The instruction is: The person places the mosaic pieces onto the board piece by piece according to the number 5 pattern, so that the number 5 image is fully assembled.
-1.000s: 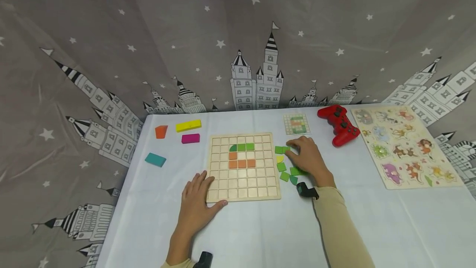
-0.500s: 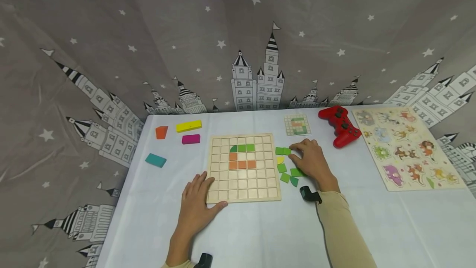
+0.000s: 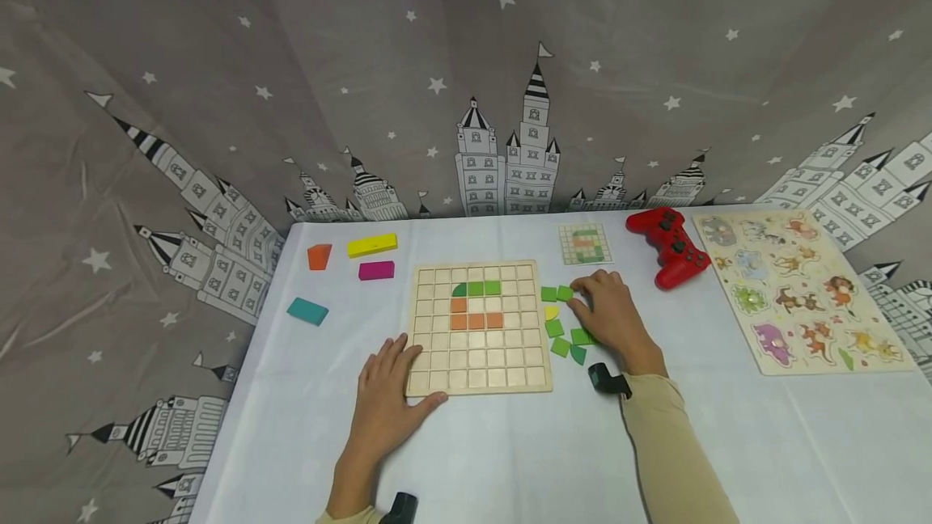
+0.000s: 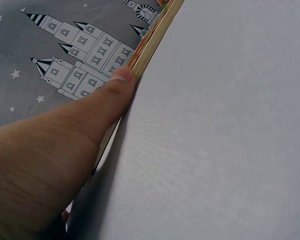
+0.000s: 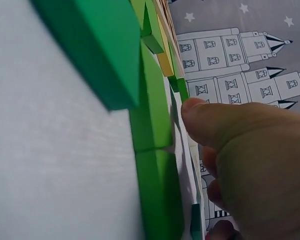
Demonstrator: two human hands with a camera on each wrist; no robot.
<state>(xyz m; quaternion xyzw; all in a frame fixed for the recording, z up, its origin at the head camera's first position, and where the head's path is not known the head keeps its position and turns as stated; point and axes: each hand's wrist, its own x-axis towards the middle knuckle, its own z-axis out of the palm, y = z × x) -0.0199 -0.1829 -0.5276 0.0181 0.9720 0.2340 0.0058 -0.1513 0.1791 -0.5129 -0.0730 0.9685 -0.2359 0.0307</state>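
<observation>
A wooden grid board [image 3: 476,362] lies mid-table, with a short row of green tiles [image 3: 476,289] and orange tiles [image 3: 476,320] set in its cells. My left hand [image 3: 404,378] rests flat on its near left corner, thumb [image 4: 115,85] pressed against the board's front edge [image 4: 155,40]. My right hand [image 3: 582,299] lies over loose green tiles [image 3: 560,346] just right of the board, its fingertips beside a pair of green squares [image 3: 557,293] and a yellow piece [image 3: 551,311]. In the right wrist view the thumb [image 5: 205,112] touches the green tiles [image 5: 150,115]; it holds nothing that I can see.
A small pattern card [image 3: 584,243], a red game controller [image 3: 668,245] and an animal puzzle board [image 3: 794,289] lie to the right. At the far left lie orange [image 3: 318,256], yellow [image 3: 372,245], magenta [image 3: 376,269] and teal [image 3: 307,311] blocks. A castle-print curtain hangs behind.
My right hand has drawn back slightly to the right, away from the pair of green squares. The left hand and the board have stayed put.
</observation>
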